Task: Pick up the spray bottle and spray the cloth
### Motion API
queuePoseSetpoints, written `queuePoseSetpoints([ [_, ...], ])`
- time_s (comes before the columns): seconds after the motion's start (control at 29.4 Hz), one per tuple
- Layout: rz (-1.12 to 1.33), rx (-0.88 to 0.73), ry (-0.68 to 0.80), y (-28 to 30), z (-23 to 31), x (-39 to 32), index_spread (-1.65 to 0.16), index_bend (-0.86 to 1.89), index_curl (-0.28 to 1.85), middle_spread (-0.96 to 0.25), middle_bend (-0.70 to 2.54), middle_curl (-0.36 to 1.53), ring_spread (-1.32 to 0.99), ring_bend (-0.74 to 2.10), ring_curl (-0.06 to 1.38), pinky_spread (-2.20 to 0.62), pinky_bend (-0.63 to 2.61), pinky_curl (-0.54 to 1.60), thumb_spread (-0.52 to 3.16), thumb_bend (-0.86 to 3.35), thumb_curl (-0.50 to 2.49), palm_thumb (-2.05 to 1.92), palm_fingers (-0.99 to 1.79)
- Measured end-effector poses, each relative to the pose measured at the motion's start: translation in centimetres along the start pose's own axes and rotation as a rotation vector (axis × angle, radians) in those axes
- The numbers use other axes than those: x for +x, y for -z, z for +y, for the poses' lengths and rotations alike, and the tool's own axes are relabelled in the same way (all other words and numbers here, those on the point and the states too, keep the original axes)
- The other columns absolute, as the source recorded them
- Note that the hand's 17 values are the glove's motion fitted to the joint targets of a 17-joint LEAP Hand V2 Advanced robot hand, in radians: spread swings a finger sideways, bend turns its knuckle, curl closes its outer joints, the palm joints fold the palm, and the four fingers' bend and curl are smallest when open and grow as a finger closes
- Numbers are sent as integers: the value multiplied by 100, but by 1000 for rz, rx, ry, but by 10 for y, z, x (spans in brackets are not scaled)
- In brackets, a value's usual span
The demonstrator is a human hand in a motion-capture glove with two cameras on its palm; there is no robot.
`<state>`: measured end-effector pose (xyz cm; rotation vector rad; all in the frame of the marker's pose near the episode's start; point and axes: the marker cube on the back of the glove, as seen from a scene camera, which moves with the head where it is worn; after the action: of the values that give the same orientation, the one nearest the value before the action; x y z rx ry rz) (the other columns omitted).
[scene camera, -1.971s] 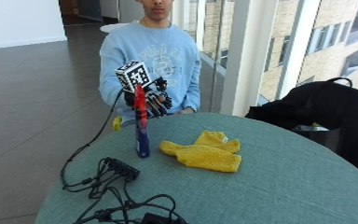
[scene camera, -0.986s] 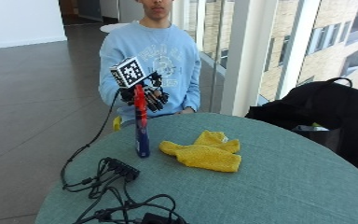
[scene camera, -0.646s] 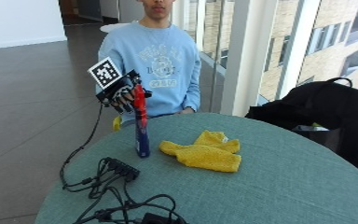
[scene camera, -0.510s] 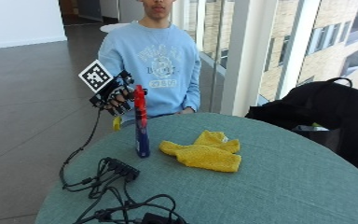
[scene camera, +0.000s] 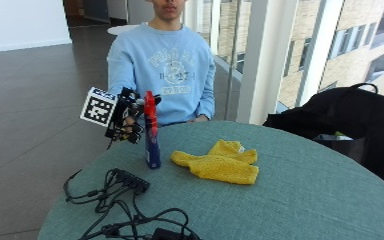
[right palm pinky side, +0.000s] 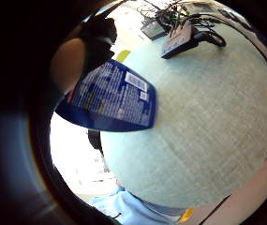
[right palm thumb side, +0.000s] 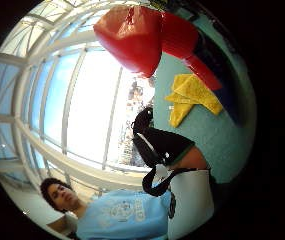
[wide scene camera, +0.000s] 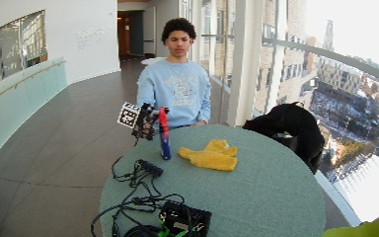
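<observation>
The spray bottle stands upright on the round table, long axis vertical, its blue body at the bottom and its red spray head on top. The side on which the head's nozzle lies I cannot make out. My gloved right hand hangs in the air just beside the bottle's red top, on the side away from the cloth, and I see a small gap between them. My fingers hang relaxed and hold nothing.

The yellow cloth lies crumpled on the table near the bottle, not touching it. On the bottle's other side, toward the table's near edge, lies a black power strip with a tangle of black cables.

The table has a grey-green textured top. Beyond the cloth from the bottle, a black bag sits by the table's edge. Behind me run tall windows and a grey tiled floor.
</observation>
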<state>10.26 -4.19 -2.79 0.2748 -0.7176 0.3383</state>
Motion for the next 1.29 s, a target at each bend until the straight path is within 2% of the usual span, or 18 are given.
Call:
queuePoseSetpoints([
  [0.27, -143, 12, 22, -16, -27, 0, -40, 5, 14, -3, 27, 38, 3, 40, 34, 23, 48, 37, 98, -2, 28, 56, 37],
  [0.51, -191, 22, 19, -25, -30, 4, -40, 10, 15, -4, 30, 38, 2, 42, 33, 23, 47, 36, 97, -2, 29, 58, 44],
  [0.88, -141, 178, 38, -27, -34, 12, -32, 23, 25, -10, 42, 42, -7, 44, 33, 21, 26, 30, 93, 10, 40, 91, 94],
  [1.02, -126, 214, 49, -25, -39, 10, -31, 20, 28, -11, 40, 43, -8, 45, 34, 20, 23, 31, 87, 9, 43, 96, 100],
  [1.16, -110, 189, 65, -23, -38, 7, -29, 17, 31, -11, 39, 44, -9, 45, 36, 19, 20, 31, 83, 7, 46, 98, 104],
  [1.29, -87, 93, 64, -15, -35, -5, -28, 14, 32, -11, 38, 45, -9, 46, 37, 18, 19, 31, 79, 4, 48, 99, 108],
])
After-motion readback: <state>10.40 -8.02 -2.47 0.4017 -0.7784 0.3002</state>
